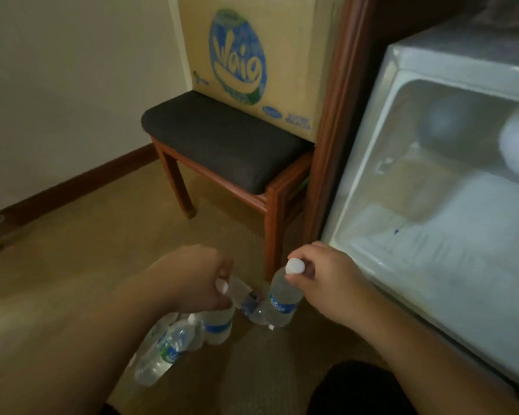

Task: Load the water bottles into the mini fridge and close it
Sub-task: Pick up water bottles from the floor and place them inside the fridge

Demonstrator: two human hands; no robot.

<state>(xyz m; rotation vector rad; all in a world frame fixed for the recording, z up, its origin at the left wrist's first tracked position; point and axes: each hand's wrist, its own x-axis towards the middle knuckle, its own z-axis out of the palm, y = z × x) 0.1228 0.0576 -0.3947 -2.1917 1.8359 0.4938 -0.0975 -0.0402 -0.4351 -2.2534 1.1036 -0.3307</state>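
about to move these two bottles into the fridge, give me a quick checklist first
1. Right hand grips its bottle at the cap: ok.
2. Left hand grips its bottle at the neck: ok, though blurred.
3. Fridge open: ok.
4. Room on the fridge's lower shelf: ok, it looks bare; two rounded things sit higher up.
5. Caps tight: cannot tell.
6. More bottles left on the floor: not ok, loading unfinished.

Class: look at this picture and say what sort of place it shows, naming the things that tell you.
Probably a hotel room or bedroom: a mini fridge set in wooden cabinetry, a cushioned wooden chair holding a cardboard water carton, and carpeted floor.
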